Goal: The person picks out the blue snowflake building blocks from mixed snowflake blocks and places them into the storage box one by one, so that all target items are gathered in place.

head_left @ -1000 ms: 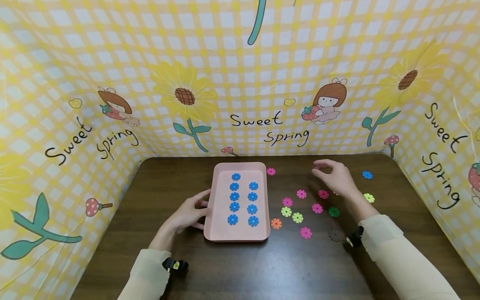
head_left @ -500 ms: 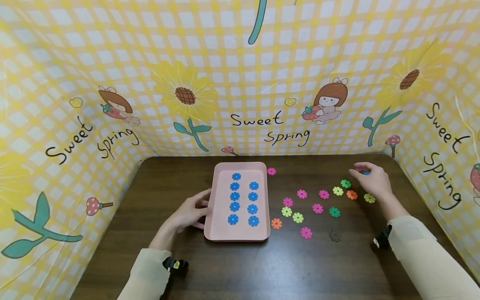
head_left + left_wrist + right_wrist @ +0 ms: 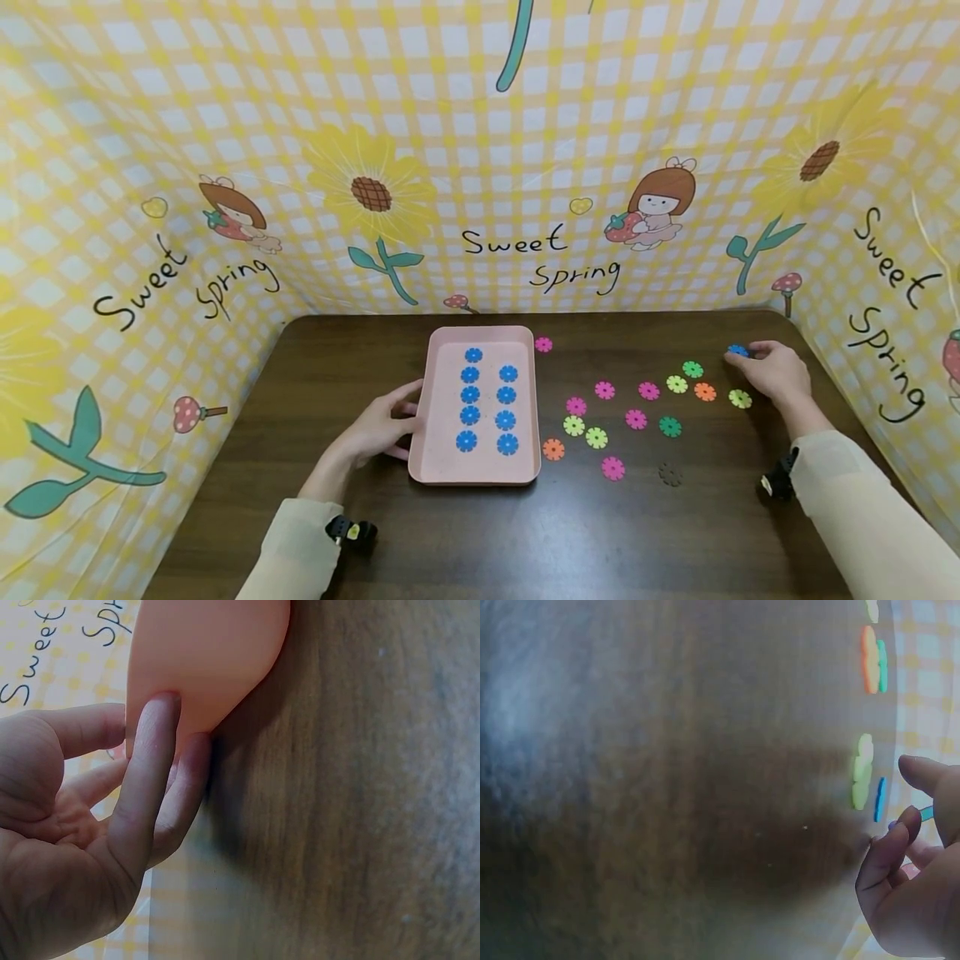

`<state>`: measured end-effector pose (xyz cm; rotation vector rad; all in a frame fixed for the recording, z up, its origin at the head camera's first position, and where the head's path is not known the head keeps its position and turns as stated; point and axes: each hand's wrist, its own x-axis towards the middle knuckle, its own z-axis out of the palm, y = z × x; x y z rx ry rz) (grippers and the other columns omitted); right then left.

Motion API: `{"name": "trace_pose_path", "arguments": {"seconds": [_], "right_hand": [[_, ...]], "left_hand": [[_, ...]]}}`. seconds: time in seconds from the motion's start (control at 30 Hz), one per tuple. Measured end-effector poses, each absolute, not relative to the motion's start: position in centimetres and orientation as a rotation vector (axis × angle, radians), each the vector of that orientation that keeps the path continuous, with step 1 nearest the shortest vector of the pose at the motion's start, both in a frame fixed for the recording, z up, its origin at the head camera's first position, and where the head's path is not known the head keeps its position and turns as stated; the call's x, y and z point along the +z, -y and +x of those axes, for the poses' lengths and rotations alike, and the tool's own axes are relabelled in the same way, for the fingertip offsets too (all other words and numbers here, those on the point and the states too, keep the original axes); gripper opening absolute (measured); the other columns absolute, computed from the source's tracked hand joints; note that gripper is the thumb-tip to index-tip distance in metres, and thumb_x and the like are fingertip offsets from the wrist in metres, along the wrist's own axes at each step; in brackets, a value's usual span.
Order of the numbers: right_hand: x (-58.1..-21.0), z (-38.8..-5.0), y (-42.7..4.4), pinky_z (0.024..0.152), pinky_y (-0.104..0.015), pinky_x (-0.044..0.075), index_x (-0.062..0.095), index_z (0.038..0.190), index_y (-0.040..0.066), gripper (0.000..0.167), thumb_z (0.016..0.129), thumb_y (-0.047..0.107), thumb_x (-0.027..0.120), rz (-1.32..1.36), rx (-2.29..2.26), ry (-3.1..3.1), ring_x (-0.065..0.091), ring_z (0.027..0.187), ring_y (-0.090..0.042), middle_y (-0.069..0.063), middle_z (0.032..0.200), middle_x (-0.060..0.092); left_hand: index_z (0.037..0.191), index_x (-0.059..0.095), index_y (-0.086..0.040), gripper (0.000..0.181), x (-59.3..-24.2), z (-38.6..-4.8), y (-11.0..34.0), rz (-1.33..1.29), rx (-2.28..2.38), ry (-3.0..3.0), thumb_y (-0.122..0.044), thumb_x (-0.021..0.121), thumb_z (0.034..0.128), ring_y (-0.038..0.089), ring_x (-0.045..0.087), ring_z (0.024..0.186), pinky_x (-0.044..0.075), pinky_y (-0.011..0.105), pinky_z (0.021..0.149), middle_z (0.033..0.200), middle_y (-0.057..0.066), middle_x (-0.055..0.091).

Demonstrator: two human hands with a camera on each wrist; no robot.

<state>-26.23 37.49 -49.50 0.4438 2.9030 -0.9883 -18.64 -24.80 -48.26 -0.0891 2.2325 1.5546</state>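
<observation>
A pink rectangular tray (image 3: 475, 469) holds several blue notched plastic discs (image 3: 468, 415) in two columns. At its left side, the fingertips of my left hand (image 3: 378, 427) touch the outer wall, seen closely on the tray wall (image 3: 202, 645) in the left wrist view. My right hand (image 3: 780, 377) is at the far right of the table, beside a loose blue disc (image 3: 738, 351). In the right wrist view that blue disc (image 3: 880, 799) lies on the table, with thumb and fingers of the right hand (image 3: 922, 870) apart near it.
Loose notched discs lie between tray and right hand: pink (image 3: 636, 419), yellow-green (image 3: 596, 437), orange (image 3: 705, 392), green (image 3: 670, 427) and a dark one (image 3: 671, 474). A pink disc (image 3: 543, 344) is by the tray's far right corner. Checked cloth (image 3: 480, 167) walls surround the table (image 3: 525, 542).
My right hand has moved rightward across the table to the loose blue disc, uncovering green, orange and yellow-green discs. The left hand and tray have stayed put.
</observation>
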Motion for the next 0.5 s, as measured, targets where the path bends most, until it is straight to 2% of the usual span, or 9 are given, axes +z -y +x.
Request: {"name": "trace_pose_path", "arguments": {"seconds": [0.27, 0.5], "right_hand": [[-49.81, -26.92, -37.74, 0.098, -0.063, 0.045, 0.045, 0.147, -0.008, 0.079, 0.101, 0.055, 0.055, 0.519, -0.946, -2.873, 0.049, 0.121, -0.055, -0.036, 0.142, 0.049], [-49.72, -27.13, -37.97, 0.097, -0.065, 0.044, 0.052, 0.141, -0.005, 0.069, 0.101, 0.052, 0.056, 0.530, -0.948, -2.878, 0.048, 0.121, -0.057, -0.036, 0.141, 0.049]], "left_hand": [[0.163, 0.036, -0.021, 0.068, -48.34, -18.70, 24.81, -0.097, 1.552, -2.236, -0.007, 0.063, 0.1022, 0.030, 0.068, 0.100, 0.064, 0.048, 0.065, 0.136, 0.024, 0.053], [0.163, 0.037, -0.020, 0.068, -48.36, -18.75, 24.66, -0.104, 1.557, -2.236, -0.006, 0.063, 0.1015, 0.031, 0.067, 0.102, 0.064, 0.048, 0.065, 0.135, 0.024, 0.054]]}}
